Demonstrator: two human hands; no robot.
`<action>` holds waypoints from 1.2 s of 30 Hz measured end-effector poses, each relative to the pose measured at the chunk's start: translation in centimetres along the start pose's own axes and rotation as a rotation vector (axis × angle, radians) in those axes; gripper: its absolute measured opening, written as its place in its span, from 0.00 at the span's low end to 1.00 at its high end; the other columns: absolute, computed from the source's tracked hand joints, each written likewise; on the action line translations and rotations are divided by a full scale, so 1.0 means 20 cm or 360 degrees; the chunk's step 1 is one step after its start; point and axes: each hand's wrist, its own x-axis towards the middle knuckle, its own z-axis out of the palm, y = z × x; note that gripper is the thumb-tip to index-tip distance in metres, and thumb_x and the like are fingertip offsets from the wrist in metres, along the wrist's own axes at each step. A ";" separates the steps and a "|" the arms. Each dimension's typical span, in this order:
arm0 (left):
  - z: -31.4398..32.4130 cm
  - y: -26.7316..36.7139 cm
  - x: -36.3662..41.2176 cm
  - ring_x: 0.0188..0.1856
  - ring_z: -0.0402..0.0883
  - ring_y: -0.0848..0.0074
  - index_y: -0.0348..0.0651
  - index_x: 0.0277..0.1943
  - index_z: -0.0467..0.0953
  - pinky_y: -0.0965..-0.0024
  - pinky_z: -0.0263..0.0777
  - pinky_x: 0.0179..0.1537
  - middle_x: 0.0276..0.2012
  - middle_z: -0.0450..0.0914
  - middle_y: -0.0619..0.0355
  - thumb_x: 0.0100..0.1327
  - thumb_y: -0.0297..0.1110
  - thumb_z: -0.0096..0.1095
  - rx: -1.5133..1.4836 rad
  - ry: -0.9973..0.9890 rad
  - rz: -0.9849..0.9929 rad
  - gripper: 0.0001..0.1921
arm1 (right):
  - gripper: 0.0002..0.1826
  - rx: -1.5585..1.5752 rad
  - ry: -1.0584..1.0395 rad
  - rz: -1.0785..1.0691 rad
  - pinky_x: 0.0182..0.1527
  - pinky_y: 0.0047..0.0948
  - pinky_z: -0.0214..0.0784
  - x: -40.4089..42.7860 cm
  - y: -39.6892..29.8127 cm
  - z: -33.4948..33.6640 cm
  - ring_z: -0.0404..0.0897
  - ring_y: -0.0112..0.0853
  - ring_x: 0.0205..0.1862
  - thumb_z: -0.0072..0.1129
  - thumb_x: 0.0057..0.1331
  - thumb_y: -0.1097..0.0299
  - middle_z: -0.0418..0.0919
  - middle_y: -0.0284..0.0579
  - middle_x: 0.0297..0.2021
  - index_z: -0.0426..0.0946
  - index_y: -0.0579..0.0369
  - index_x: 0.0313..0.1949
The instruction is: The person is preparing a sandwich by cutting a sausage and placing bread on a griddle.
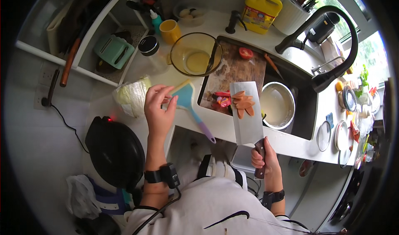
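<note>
My right hand (268, 157) grips the dark wooden handle of a cleaver (246, 126). Several thin orange-pink slices (244, 104), possibly sausage, rest on its broad blade. The blade extends over the counter edge and part of a wooden cutting board (237, 60) set across the sink. On that board are a cut tomato (246, 52) and a red wrapper (223, 99). My left hand (160, 107) has its thumb and fingers apart over the head of a blue scraper (184, 95) with a purple handle end; whether they touch is unclear.
A glass bowl (196, 55) overlaps the board's left side. In the sink (304, 116) sit a metal pot (278, 105) of cloudy liquid and an orange-handled knife (271, 63). A wrapped cabbage (132, 96) lies beside my left hand. The black faucet (336, 12) arches over the right side.
</note>
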 end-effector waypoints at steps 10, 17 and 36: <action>-0.05 0.02 -0.01 0.38 0.80 0.75 0.39 0.49 0.80 0.74 0.79 0.38 0.48 0.74 0.53 0.57 0.15 0.61 -0.0053 0.0094 -0.0051 0.16 | 0.27 -0.0084 0.0137 -0.0055 0.12 0.20 0.49 -0.01 0.07 0.04 0.55 0.20 0.10 0.30 0.76 0.42 0.59 0.33 0.13 0.65 0.53 0.37; -0.07 0.01 -0.03 0.38 0.80 0.75 0.38 0.49 0.80 0.74 0.79 0.39 0.47 0.75 0.54 0.57 0.15 0.60 -0.0056 0.0104 -0.0029 0.16 | 0.27 -0.0104 0.0067 -0.0030 0.12 0.20 0.49 0.00 0.08 0.06 0.55 0.20 0.10 0.30 0.76 0.41 0.60 0.34 0.13 0.65 0.53 0.38; -0.07 0.04 -0.06 0.39 0.77 0.81 0.38 0.50 0.79 0.79 0.75 0.41 0.51 0.74 0.58 0.61 0.18 0.60 -0.0148 0.0080 -0.0065 0.14 | 0.29 -0.0299 0.0189 0.0009 0.11 0.18 0.47 0.01 0.06 0.18 0.54 0.18 0.10 0.29 0.75 0.38 0.58 0.31 0.13 0.63 0.52 0.30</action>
